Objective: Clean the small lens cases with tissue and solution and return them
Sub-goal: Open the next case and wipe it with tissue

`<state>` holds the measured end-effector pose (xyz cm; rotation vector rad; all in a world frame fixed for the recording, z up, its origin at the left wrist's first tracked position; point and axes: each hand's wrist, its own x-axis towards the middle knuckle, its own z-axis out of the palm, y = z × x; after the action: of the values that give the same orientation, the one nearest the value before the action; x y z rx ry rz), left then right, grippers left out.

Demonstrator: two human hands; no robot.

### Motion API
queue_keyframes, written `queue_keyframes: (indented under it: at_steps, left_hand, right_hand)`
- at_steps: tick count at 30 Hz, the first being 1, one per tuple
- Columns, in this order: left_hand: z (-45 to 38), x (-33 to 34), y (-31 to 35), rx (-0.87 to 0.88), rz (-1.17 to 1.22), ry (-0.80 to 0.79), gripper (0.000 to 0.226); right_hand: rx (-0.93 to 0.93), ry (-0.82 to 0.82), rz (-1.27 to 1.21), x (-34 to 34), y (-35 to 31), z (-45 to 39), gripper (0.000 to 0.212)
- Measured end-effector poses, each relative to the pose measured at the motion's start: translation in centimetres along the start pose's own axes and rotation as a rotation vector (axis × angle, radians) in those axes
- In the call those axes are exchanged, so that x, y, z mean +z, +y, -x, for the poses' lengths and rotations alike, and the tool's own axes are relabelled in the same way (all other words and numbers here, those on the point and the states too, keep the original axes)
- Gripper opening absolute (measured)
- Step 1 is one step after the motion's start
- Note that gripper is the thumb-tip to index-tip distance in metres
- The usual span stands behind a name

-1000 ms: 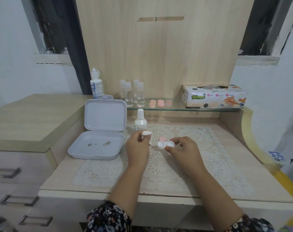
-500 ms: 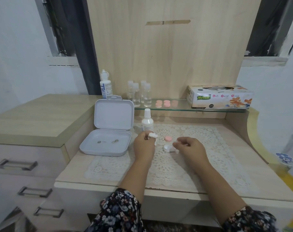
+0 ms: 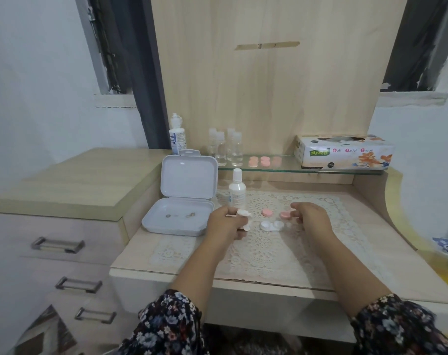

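A home dressing corner.
A pale wood vanity (image 3: 289, 280) with a lace mat (image 3: 263, 254), a glass shelf (image 3: 289, 169) holding a facial tissue box (image 3: 345, 152), a drawer chest (image 3: 51, 242) at its left edge, and white walls.

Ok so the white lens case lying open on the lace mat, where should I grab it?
Pinch the white lens case across its narrow middle, between the two cups, coming from above. It lies flat, cups up, so the waist offers the easiest purchase and probably keeps fingers out of the wells.
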<state>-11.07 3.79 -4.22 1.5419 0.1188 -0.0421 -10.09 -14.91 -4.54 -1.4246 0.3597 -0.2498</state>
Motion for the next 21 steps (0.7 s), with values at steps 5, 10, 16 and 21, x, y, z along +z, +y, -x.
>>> queue_keyframes:
  at_steps: [5,10,16,21]
  left_hand:
    - [1.6,-2.5,0.4,0.048,-0.014,0.014,0.018]
    - [3.0,-5.8,0.7,0.083,-0.035,0.048,0.01]
    - [5.1,-11.2,1.7,0.117,-0.014,0.088,0.01]
    - [7.0,-16.3,2.2,0.135,-0.034,0.18,0.008]
  right_hand:
    - [-0.226,-0.012,0.147,2.5,-0.2,2.3,0.013]
    - [-0.27,-0.111,0.097,7.3,-0.5,5.4,0.015]
    - [-0.294,-0.344,0.069,13.2,-0.4,9.7,0.012]
    - [-0.32,-0.491,0.1,18.4,0.5,13.6,0.013]
